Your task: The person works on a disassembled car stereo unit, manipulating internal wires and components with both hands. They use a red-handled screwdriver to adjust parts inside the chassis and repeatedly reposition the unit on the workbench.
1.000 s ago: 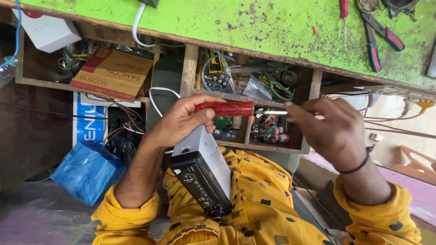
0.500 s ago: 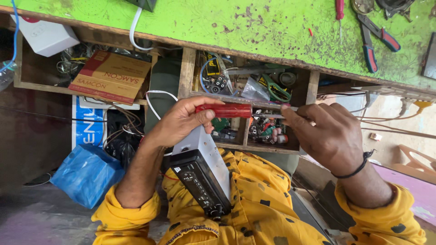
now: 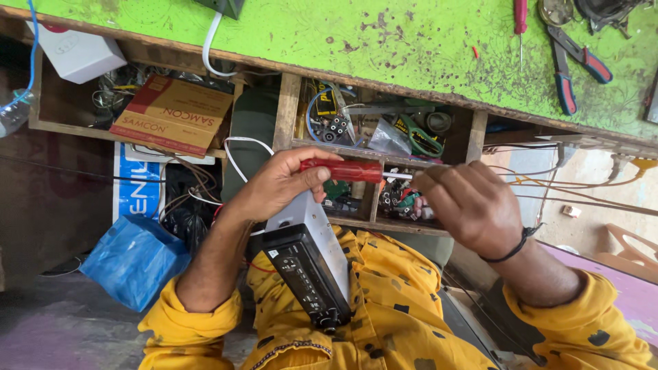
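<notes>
Both hands grip one red-handled screwdriver [image 3: 356, 171]: left hand [image 3: 284, 185] handle, right hand [image 3: 469, 205] shaft.

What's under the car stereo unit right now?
The car stereo unit rests on the person's lap, on yellow spotted cloth. The left hand, holding a red-handled screwdriver, covers its far end; its underside is hidden.

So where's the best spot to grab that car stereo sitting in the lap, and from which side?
Probably the car stereo by its two long metal side walls, coming down from above. It lies lengthwise on the lap, black knob face toward the body, its top panel open to reach. The far end is taken: the left hand, holding the red screwdriver, rests there. Avoid the knobs.
</notes>
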The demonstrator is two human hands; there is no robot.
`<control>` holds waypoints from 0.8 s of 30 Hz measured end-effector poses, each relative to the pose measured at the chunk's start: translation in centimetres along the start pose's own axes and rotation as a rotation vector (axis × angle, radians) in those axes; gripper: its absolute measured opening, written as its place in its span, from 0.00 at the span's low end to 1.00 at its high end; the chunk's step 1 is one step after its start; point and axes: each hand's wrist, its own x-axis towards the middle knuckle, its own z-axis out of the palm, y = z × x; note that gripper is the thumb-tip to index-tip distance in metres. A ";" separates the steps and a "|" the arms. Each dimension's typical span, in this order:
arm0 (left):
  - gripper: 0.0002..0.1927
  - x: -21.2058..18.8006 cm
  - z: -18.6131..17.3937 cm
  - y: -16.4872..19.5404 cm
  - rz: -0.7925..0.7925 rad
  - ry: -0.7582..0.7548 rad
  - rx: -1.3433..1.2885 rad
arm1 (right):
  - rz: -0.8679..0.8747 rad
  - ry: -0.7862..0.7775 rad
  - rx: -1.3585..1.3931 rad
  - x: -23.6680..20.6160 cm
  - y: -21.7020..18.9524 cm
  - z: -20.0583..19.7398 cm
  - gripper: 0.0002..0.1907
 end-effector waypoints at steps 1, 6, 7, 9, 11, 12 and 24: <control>0.21 -0.1 0.2 0.0 -0.014 0.004 -0.012 | -0.012 0.010 0.022 -0.2 0.1 0.1 0.14; 0.21 -0.1 0.9 -0.4 -0.046 0.009 0.008 | -0.032 0.041 0.023 -1.2 0.0 1.8 0.06; 0.21 -0.1 1.2 -0.5 -0.057 0.008 0.018 | -0.069 0.072 -0.020 -1.4 -0.4 2.2 0.07; 0.21 -0.5 1.4 -0.5 -0.062 0.006 0.036 | -0.094 0.090 -0.054 -1.5 -1.2 3.0 0.09; 0.20 -0.9 1.2 -0.4 -0.034 0.011 0.048 | -0.083 0.062 -0.043 -1.4 -1.7 3.5 0.15; 0.20 -1.1 1.2 -0.3 -0.053 0.023 0.038 | -0.065 0.067 -0.006 -1.2 -1.9 3.6 0.14; 0.18 -0.2 2.1 0.2 -0.078 0.046 0.060 | 0.167 -0.054 -0.006 0.1 -4.0 2.4 0.22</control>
